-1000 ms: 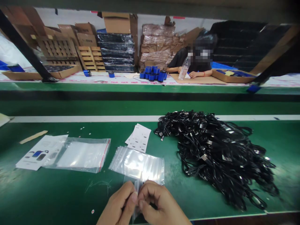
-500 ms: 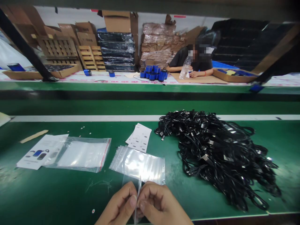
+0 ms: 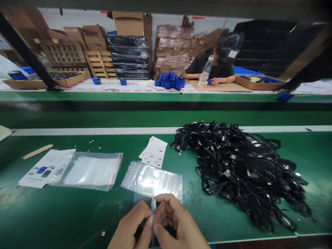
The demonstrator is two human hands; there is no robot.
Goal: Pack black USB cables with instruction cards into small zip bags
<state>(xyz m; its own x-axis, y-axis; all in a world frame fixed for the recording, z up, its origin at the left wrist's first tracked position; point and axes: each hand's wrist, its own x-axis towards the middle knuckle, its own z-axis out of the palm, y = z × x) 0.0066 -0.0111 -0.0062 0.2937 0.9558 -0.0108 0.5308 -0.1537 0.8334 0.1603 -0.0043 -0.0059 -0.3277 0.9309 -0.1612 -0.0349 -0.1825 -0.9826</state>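
At the front edge of the green table, my left hand [image 3: 136, 223] pinches one side of a clear plastic bag [image 3: 153, 204], seen nearly edge-on. My right hand [image 3: 174, 221] has its thumb and fingers closed on the other side of the bag's edge. Just beyond them lies a fanned stack of clear zip bags [image 3: 155, 178]. Two or so printed leaflets [image 3: 155, 152] sit behind that stack. To the left is a bigger clear bag with a red seal line [image 3: 94, 171], overlapping a printed sheet [image 3: 43, 171].
A large heap of black USB cables [image 3: 241, 173] covers the right side. A flat wooden stick [image 3: 37, 151] lies far left. Across the raised shelf, a person [image 3: 215, 71] sits behind a plastic bottle [image 3: 204, 74] and a cluster of blue cylindrical items [image 3: 169, 81].
My right hand's fingers have risen along the bag's edge and spread a little, and the bag's top looks slightly wider. Across the shelf, the person's hand now shows a blue item.
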